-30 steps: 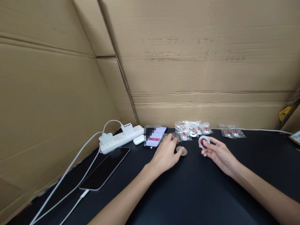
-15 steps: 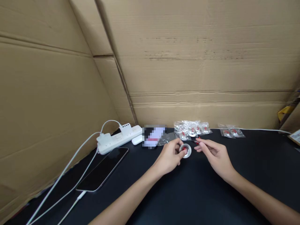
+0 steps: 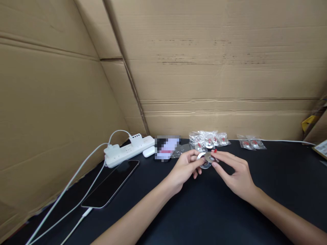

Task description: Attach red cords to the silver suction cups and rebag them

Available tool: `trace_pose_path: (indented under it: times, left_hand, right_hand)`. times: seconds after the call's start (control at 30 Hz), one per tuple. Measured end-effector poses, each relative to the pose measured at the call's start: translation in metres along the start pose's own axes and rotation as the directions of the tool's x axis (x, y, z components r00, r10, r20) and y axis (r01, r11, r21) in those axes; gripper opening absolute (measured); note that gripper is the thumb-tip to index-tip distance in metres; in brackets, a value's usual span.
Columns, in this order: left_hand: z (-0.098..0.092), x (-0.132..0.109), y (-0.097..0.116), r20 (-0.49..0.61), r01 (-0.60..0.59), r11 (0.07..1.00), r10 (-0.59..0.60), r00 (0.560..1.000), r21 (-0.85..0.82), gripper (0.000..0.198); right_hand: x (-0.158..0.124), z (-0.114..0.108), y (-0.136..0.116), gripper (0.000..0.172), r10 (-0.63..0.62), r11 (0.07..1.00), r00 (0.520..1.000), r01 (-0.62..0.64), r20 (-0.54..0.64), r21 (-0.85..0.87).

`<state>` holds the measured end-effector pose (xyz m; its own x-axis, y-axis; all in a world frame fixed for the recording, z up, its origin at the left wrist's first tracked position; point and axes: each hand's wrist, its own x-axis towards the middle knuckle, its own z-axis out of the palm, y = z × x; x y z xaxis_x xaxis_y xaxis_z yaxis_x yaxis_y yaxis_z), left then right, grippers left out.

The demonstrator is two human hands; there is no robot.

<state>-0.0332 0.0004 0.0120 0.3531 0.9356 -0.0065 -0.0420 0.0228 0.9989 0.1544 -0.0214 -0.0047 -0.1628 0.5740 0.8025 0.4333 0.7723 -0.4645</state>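
Note:
Both my hands meet over the black table (image 3: 204, 217), a little in front of a pile of small clear bags (image 3: 208, 140) that hold red and silver parts. My left hand (image 3: 185, 168) pinches a small round silver disc (image 3: 203, 160) by its left edge. My right hand (image 3: 233, 172) has its fingertips closed on a second round silver piece (image 3: 209, 157) and a small red part (image 3: 215, 150), pressed against the disc. The two pieces touch between my fingertips.
Two more small bags (image 3: 251, 143) lie to the right by the cardboard wall (image 3: 217, 68). A lit phone (image 3: 167, 147), a white earbud case (image 3: 148, 151), a white power strip (image 3: 129, 149) with cables and a dark phone (image 3: 112, 183) lie to the left.
My left hand picked the silver disc up off the table. My right hand moved left with its round piece, and both hands now hold the pieces together.

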Motion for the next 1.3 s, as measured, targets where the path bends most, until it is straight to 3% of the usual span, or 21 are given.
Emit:
trace_pose_path:
  times: [0.27, 0.57, 0.93, 1.1, 1.3]
  left_hand:
    - [0.001, -0.001, -0.002, 0.094, 0.029, 0.996, -0.021, 0.995, -0.082, 0.035]
    - [0.002, -0.004, 0.003, 0.248, 0.073, 0.954, 0.002, 0.969, -0.292, 0.027]
    - [0.003, -0.001, -0.007, 0.175, 0.140, 0.854, -0.058, 0.983, -0.501, 0.032]
    - [0.002, -0.003, -0.007, 0.237, 0.163, 0.838, -0.041, 0.971, -0.521, 0.030]
    - [0.000, 0.000, -0.005, 0.207, 0.138, 0.857, -0.037, 0.978, -0.497, 0.040]
  right_hand:
    - [-0.002, 0.002, 0.001, 0.032, -0.033, 0.999, 0.999, 0.033, 0.034, -0.015]
    - [-0.001, 0.001, 0.006, 0.031, -0.004, 1.000, 0.998, 0.005, 0.059, -0.017]
    - [-0.002, -0.002, 0.004, 0.026, 0.108, 0.994, 0.992, -0.110, 0.067, 0.023]
    - [-0.003, 0.000, 0.003, 0.024, 0.148, 0.988, 0.987, -0.151, 0.063, 0.034]
    - [-0.003, 0.001, 0.001, 0.025, 0.162, 0.980, 0.982, -0.171, 0.098, 0.097]
